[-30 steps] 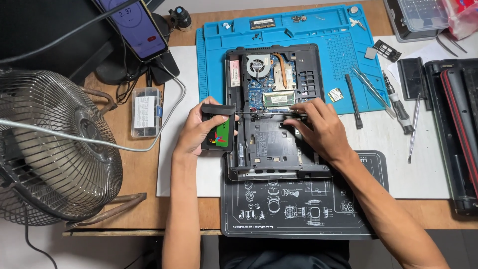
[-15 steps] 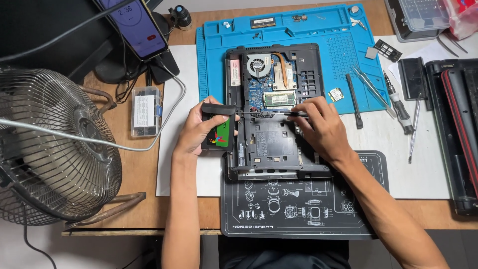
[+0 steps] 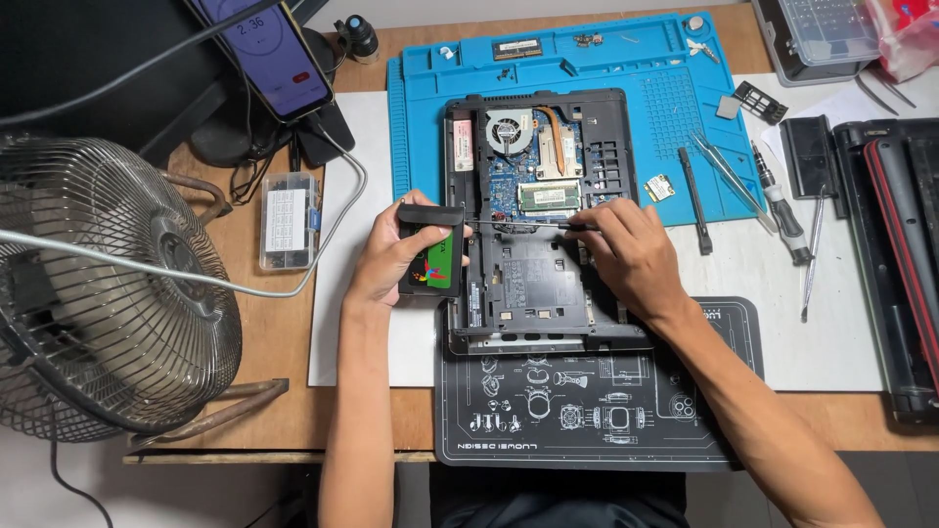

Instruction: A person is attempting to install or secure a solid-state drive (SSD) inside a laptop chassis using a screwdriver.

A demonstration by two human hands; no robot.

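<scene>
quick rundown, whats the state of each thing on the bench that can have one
laptop: bottom cover off, board and fan exposed
drive: held on edge in the left hand
screwdriver: in the right hand, tip at the drive
phone: screen lit
desk fan: spinning or not, cannot tell
small parts box: closed

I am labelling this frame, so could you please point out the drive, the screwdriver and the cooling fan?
Drive [image 3: 437, 262]: head view, its green label face.
Screwdriver [image 3: 518, 223]: head view, mid shaft.
Cooling fan [image 3: 507, 131]: head view, its hub.

I see a matt blue rubbery mat [image 3: 587, 59] on the bare wood surface [image 3: 245, 323]. The fan's wire cage [image 3: 98, 293] looks like dull metal, and the drive [image 3: 430, 259] has a glossy label.
</scene>
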